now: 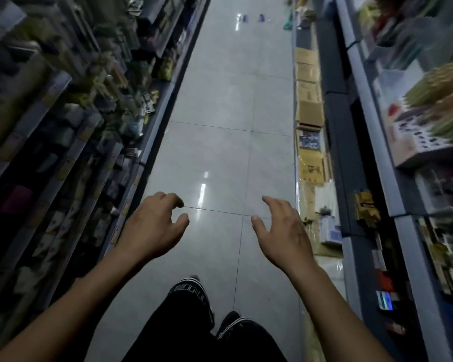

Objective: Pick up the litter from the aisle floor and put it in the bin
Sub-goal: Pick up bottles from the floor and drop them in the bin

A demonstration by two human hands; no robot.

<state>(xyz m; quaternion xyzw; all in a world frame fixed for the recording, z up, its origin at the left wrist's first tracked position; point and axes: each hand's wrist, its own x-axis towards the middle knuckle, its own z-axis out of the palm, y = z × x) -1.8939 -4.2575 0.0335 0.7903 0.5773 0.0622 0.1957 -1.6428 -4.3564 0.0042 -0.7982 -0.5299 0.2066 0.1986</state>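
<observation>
My left hand (152,226) and my right hand (280,231) are held out in front of me over the grey tiled aisle floor (233,142). Both are empty, with fingers loosely curled. Far down the aisle two small blue pieces (244,18) (261,17) lie on the floor, and a green item (288,22) sits at the right edge there; they are too small to identify. No bin is in view.
Stocked shelves (71,113) line the left side. On the right, cardboard boxes (309,111) and packets stand along the foot of more shelving (403,126). My dark trousers and shoes (194,309) are below. The picture is blurred at the sides.
</observation>
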